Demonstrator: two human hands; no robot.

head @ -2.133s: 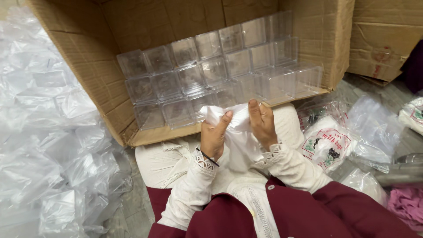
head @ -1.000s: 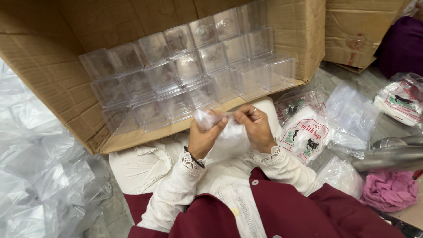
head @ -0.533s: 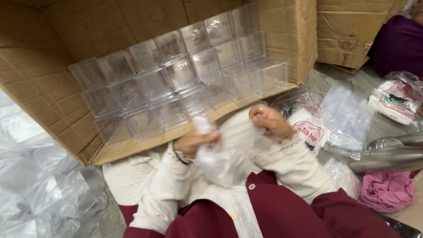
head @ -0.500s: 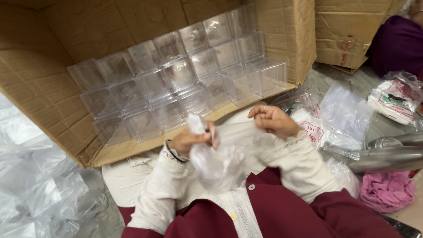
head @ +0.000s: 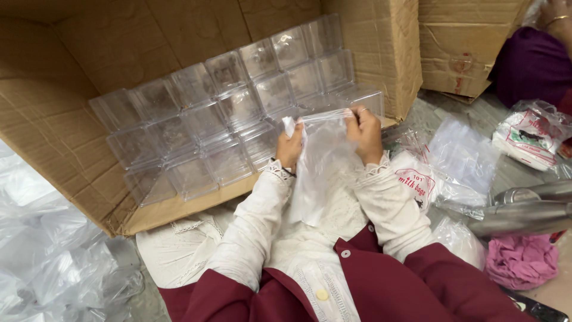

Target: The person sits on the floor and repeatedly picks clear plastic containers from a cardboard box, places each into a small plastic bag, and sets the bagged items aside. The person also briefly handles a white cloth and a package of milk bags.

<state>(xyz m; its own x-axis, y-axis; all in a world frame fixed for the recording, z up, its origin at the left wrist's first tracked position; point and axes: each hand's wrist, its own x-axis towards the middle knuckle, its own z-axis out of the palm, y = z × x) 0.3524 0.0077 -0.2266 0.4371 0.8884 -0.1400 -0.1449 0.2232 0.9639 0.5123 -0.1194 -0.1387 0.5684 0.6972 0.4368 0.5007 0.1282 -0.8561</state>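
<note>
A clear plastic bag hangs between my two hands over my lap. My left hand pinches its upper left corner. My right hand grips the upper right edge, so the top of the bag is stretched flat between them. Just beyond my hands, a large cardboard box lies open on its side, with rows of clear plastic boxes stacked inside it. My sleeves are white with lace cuffs under a maroon garment.
A heap of clear plastic bags lies at the left. To the right are more packets of bags, a printed white pack, a pink cloth, a metal object and another carton. Another person in purple sits at far right.
My hands rose from my lap toward the box and moved apart, spreading the crumpled bag's top edge out flat. The view shifted slightly.
</note>
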